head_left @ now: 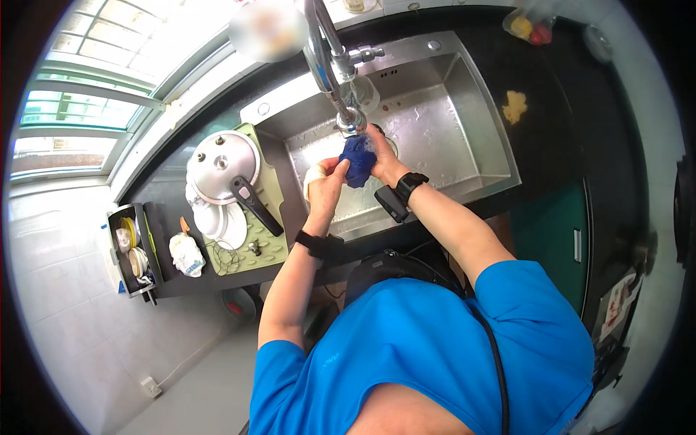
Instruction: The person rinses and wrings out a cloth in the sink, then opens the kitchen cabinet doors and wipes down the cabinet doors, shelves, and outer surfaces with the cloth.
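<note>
Under the faucet, both hands hold a wet, crumpled dark blue cloth. My left hand pinches its left side with thumb and fingers. Something pale shows at the outer side of that hand; I cannot make out what it is. My right hand grips the cloth from the right, its fingers partly hidden behind it. Both hands are above the left part of the steel sink, near the drain.
Left of the sink, a green drying mat bears a pressure cooker lid and white dishes. A rack of dishes stands farther left. On the right counter lie a yellowish cloth and a plastic bag.
</note>
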Demonstrator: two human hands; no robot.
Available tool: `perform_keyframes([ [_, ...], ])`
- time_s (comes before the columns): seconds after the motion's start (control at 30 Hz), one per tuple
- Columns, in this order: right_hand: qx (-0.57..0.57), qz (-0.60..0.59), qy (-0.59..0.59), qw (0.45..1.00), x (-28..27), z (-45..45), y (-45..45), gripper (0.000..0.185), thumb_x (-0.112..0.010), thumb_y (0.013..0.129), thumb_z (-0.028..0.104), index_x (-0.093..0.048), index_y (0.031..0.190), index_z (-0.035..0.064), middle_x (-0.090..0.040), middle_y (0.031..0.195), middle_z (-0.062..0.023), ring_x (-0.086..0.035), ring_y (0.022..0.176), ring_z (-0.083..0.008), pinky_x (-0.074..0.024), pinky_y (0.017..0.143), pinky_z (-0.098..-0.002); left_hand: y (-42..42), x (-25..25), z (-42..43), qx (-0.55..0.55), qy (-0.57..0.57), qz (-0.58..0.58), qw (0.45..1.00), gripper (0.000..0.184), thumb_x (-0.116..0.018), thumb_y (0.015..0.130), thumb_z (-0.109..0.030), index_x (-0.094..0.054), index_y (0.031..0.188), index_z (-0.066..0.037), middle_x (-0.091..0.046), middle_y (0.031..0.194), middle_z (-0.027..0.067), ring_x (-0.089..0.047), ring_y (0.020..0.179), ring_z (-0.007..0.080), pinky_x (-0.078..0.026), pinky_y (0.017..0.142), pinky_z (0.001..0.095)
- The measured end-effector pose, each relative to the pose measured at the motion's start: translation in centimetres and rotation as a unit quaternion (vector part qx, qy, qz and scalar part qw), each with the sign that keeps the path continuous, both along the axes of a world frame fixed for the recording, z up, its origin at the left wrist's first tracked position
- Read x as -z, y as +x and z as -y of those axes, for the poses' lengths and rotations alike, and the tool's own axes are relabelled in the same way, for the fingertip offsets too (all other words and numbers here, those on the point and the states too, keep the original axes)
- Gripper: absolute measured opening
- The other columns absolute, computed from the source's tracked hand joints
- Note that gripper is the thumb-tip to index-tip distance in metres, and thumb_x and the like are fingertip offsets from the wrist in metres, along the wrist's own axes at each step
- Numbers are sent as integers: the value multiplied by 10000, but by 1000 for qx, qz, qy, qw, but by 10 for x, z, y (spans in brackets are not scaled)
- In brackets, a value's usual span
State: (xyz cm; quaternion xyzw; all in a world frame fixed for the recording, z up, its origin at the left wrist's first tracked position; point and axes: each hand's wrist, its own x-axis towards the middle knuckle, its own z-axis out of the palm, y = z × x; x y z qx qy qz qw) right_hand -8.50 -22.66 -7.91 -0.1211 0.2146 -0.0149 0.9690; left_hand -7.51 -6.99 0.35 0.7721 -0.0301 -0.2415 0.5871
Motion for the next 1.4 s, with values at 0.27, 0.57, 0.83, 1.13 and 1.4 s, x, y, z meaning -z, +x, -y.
perform_keyframes([
  [0.27, 3, -104, -29, 994, 9, -2, 12, 209, -674, 886, 311, -629, 878, 107, -621, 759, -7, -616, 630, -151, -554, 604, -319, 4, 9, -2, 36, 50, 10, 998, 302, -721, 909, -180, -697, 1074, 72, -710, 864, 58, -612, 701, 110, -488, 664, 258],
  [0.57, 17, -177, -100, 979, 6, -12, 0, 224, -665, 880, 324, -602, 813, 119, -614, 713, -1, -601, 584, -146, -521, 557, -300, 6, 8, -8, 78, 102, 4, 992, 268, -714, 907, -174, -706, 1078, 33, -707, 852, 36, -604, 688, 103, -475, 656, 259],
  [0.83, -224, -210, -124, 943, -13, 9, -17, 738, -589, 854, 721, -542, 1350, 176, -503, 1366, -96, -426, 1317, -304, -341, 995, -743, 13, 0, -6, -18, -23, 37, 999, 219, -683, 937, -172, -622, 1090, -27, -688, 867, 55, -655, 738, 125, -482, 664, 268],
  [1.13, -136, -58, 44, 988, -18, 9, -17, 307, -685, 856, 363, -674, 1054, 128, -688, 992, -55, -658, 897, -246, -555, 834, -443, 0, -5, -8, 129, 60, 243, 960, 323, -686, 884, -40, -680, 1205, -66, -707, 1013, 88, -616, 782, 125, -519, 733, 296],
  [1.4, -233, -5, 31, 972, -10, 28, -16, 453, -634, 883, 519, -653, 1131, 141, -698, 1023, -74, -675, 924, -241, -581, 715, -437, 79, -24, -39, 253, 122, 89, 956, 906, -771, 810, -41, -341, 1578, -257, -211, 1645, 183, -631, 1183, 230, -550, 934, 297],
])
